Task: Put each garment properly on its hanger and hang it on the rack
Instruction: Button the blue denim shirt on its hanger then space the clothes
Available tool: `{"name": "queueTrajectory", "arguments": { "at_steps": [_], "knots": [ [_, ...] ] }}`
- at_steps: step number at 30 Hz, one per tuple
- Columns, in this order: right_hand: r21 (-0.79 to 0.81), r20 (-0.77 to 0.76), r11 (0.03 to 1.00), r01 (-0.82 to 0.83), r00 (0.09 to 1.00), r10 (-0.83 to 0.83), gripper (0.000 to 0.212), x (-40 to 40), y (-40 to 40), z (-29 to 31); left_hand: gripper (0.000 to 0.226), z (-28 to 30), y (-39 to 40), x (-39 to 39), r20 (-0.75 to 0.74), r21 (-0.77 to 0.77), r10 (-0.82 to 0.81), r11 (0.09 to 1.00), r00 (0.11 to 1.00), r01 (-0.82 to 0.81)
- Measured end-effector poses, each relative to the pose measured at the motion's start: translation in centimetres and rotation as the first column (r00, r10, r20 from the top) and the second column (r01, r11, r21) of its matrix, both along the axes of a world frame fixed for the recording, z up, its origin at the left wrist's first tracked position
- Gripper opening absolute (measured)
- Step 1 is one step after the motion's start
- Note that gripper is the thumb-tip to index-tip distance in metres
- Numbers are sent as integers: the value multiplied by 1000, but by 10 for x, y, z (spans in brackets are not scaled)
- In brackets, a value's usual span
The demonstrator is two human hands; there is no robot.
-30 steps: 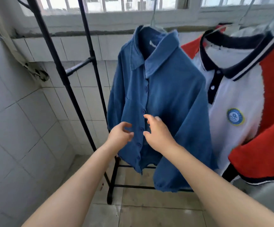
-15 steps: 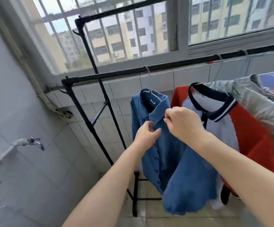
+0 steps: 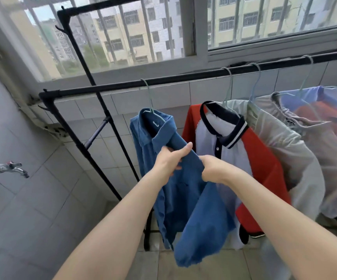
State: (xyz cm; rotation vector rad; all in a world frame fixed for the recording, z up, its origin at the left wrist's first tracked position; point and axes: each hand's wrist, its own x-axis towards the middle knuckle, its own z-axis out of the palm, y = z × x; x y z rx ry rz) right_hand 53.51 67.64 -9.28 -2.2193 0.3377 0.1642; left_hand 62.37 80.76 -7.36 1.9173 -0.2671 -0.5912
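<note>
Blue shirt: a blue button-front collared shirt (image 3: 185, 190) hangs on a pale green wire hanger (image 3: 151, 102) at the left end of the row, hook over the rail, collar up at 12 o'clock of both hands.
Left hand: the left hand (image 3: 170, 161) grips the shirt's front just below the collar, fingers curled into the cloth and thumb stretched toward 2 o'clock.
Right hand: the right hand (image 3: 214, 168) pinches a fold of the same front at 3 o'clock of the left hand, the two close together with a little cloth between them.
Rack: a black metal clothes rack (image 3: 123, 85) runs its rail from a left corner joint rightward to the frame edge; a taller black post rises behind it.
Neighbours: at 3 o'clock of the blue shirt, touching it lower down, hangs a white polo shirt with red sleeves and a navy striped collar (image 3: 234, 158); beyond it a grey garment (image 3: 284, 150), then a lavender and orange garment (image 3: 325, 110) cut by the right edge.
Open room: bare rail lies between the corner joint and the blue shirt's hook; tiled wall at 9 o'clock carries a metal tap (image 3: 15, 169).
Edges: the blue shirt's hem and sleeve cuff hang free above the tiled floor (image 3: 214, 267).
</note>
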Motion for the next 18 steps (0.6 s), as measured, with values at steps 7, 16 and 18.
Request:
{"name": "queueTrajectory", "arguments": {
  "at_steps": [7, 16, 18],
  "knots": [
    [-263, -264, 958, -115, 963, 43, 50, -12, -29, -12, 46, 13, -23, -2, -5, -65, 129, 989, 992, -129],
    [111, 64, 994, -18, 998, 11, 78, 17, -10, 16, 32, 5, -1, 17, 120, 22, -22, 1000, 993, 19],
    [-11, 210, 998, 68, 976, -64, 66, 35, 4, 25, 23, 7, 11, 25, 138, -15, -9, 1000, 990, 11]
  ]
}}
